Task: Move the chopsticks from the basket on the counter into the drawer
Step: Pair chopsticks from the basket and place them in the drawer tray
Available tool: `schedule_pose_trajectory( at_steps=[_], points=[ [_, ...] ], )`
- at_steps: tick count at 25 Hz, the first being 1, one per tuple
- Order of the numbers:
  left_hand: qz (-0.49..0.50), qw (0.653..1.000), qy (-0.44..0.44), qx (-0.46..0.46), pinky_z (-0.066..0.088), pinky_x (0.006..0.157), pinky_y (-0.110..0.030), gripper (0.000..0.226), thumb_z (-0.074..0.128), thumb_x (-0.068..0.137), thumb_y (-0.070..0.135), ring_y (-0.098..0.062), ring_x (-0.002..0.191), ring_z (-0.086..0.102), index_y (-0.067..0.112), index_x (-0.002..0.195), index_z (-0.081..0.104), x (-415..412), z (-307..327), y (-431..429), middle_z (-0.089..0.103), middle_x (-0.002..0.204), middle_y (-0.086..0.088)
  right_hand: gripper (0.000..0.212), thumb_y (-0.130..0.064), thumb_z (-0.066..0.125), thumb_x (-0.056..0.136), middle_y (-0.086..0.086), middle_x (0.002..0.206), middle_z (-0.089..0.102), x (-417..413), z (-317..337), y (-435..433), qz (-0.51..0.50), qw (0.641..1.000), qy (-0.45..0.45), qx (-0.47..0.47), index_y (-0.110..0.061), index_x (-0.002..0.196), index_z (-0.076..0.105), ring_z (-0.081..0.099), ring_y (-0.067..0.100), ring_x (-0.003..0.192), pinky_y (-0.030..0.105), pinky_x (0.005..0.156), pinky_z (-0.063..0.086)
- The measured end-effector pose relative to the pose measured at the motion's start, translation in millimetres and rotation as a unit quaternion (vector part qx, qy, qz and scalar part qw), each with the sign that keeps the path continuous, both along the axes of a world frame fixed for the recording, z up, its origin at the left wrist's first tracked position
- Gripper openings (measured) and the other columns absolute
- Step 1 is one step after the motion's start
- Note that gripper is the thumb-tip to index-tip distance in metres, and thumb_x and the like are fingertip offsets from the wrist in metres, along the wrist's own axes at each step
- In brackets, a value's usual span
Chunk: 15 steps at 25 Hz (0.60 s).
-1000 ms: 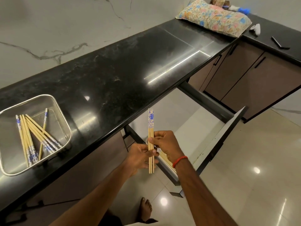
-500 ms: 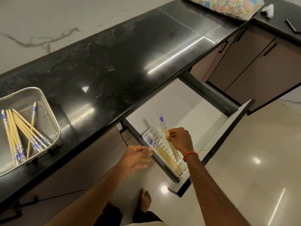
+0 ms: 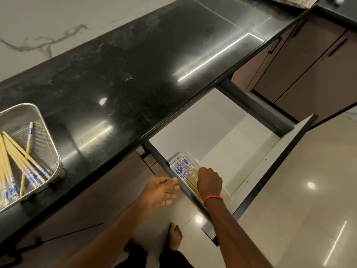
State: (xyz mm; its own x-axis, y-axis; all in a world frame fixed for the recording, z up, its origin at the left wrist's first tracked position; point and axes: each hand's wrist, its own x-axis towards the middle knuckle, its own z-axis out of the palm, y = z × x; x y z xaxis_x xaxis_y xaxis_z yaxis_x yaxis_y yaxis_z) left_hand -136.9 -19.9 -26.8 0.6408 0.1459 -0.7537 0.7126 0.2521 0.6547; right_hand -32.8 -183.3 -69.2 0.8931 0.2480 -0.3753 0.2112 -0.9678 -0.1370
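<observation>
Our right hand (image 3: pixel 209 180) is clenched over chopsticks (image 3: pixel 191 180) in the tray (image 3: pixel 228 198) at the drawer's (image 3: pixel 241 151) seven o'clock corner; left hand (image 3: pixel 160 190) hangs slack. More wait in the basket (image 3: pixel 56 151); a careless release could roll sticks over the rim

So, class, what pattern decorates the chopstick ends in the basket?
Blue-and-white print on the chopsticks, clearest in the head view.

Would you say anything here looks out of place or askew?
Mostly tidy. In the metal basket, one chopstick lies crossed over the others instead of parallel. The chopsticks in the drawer tray lie neatly aligned.
</observation>
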Motion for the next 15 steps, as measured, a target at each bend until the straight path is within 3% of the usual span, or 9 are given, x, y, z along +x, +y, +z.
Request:
schedule_pose_trajectory(
  at_steps=[8, 15],
  points=[
    [-0.011, 1.0, 0.005, 0.014, 0.06, 0.066, -0.025, 0.028, 0.069, 0.091, 0.043, -0.012, 0.086, 0.078, 0.02, 0.106, 0.074, -0.1, -3.0, 2.5, 0.081, 0.095, 0.009, 0.021, -0.011, 0.044, 0.098, 0.01, 0.107, 0.067, 0.6, -24.0, 3.5, 0.019, 0.999, 0.019, -0.022, -0.012, 0.108, 0.062, 0.066, 0.03, 0.099, 0.039, 0.077, 0.051],
    [-0.017, 1.0, 0.007, 0.013, 0.06, 0.07, -0.027, 0.027, 0.068, 0.092, 0.041, -0.014, 0.089, 0.078, 0.019, 0.108, 0.073, -4.8, -3.3, -1.2, 0.081, 0.096, 0.007, 0.022, -0.008, 0.042, 0.098, 0.01, 0.108, 0.067, -1.7, -26.5, -0.5, 0.037, 0.999, 0.015, -0.032, -0.012, 0.108, 0.062, 0.066, 0.03, 0.1, 0.037, 0.078, 0.052]
  ],
)
